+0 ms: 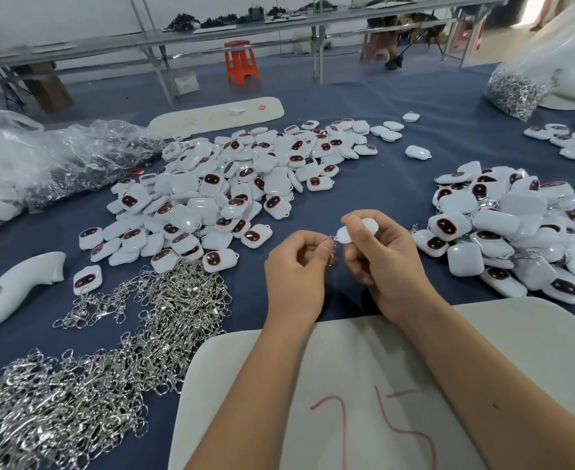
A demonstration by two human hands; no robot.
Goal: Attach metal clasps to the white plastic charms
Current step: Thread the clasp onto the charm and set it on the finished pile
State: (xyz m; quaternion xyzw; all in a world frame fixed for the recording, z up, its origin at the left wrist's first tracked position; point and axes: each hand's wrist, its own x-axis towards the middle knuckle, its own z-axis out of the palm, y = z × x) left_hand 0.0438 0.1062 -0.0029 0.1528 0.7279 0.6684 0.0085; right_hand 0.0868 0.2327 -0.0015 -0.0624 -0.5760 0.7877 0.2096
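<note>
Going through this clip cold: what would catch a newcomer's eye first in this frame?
Centre frame, the right hand grips a white charm while the left hand pinches a metal clasp against its edge. Behind them a broad heap of white charms spreads over the blue table, and a glittering pile of loose clasps fills the near left.

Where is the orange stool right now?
In the head view, the orange stool stands on the floor at top centre, beyond the blue table, under a long workbench.
</note>
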